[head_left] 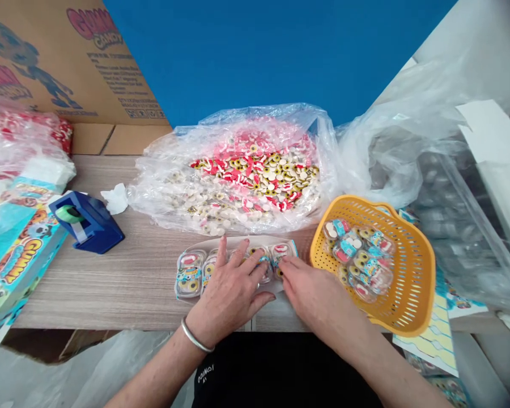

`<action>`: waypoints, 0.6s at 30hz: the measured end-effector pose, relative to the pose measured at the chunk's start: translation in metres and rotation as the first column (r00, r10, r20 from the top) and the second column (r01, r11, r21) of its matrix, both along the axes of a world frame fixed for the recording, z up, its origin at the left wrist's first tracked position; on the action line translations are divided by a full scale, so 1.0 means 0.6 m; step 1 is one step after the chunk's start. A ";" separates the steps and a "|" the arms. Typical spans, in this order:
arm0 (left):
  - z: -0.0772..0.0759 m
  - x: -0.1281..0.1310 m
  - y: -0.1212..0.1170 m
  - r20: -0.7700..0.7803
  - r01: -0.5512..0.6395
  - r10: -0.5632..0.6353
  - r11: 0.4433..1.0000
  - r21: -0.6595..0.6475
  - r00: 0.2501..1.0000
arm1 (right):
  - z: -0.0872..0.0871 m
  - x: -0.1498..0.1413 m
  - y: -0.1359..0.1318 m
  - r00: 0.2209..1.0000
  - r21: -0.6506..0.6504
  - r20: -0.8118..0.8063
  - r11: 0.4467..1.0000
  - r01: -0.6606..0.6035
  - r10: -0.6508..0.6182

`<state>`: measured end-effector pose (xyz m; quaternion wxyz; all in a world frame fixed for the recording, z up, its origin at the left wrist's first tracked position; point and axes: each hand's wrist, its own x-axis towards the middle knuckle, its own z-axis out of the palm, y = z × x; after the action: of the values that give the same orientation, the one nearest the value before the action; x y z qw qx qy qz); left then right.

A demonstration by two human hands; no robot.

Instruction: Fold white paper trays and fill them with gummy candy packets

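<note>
Clear gummy packs (190,275) in row on white tray (204,245), lower centre, on wood-look table (110,283); big poly bag (255,175) of loose gummies upper centre, yellow basket (412,272) w/ more packs at right. L hand (229,294) spread flat on packs, fingers apart, no clamp; R hand (310,289) fingers together at end pack (283,254), grip can't tell

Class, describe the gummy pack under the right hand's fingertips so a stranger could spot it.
On the wood-grain table, a row of clear gummy packs lies before the big plastic bag. Pick the end pack beside the yellow basket, under the fingertips of the right hand.
</note>
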<state>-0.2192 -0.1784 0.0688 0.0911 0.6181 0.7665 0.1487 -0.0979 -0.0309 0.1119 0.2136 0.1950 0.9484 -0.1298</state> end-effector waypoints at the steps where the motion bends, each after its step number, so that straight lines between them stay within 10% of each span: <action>1: 0.001 0.000 0.000 0.000 0.001 -0.001 1.000 0.001 1.000 | -0.002 0.006 -0.007 0.999 0.008 0.027 1.000 -0.019 0.019; 7: 0.009 -0.004 0.008 -0.014 0.007 -0.007 1.000 -0.009 1.000 | -0.022 0.013 -0.036 0.980 -0.101 -0.100 0.981 0.164 -0.174; 18: 0.011 -0.008 0.020 0.035 0.034 -0.035 0.999 0.026 0.999 | -0.037 0.008 -0.030 0.825 -0.680 -0.166 0.669 0.301 -0.540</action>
<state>-0.2239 -0.1667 0.0754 0.0995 0.6297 0.7519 0.1677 -0.0931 -0.0488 0.0900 0.0551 0.3029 0.7988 -0.5169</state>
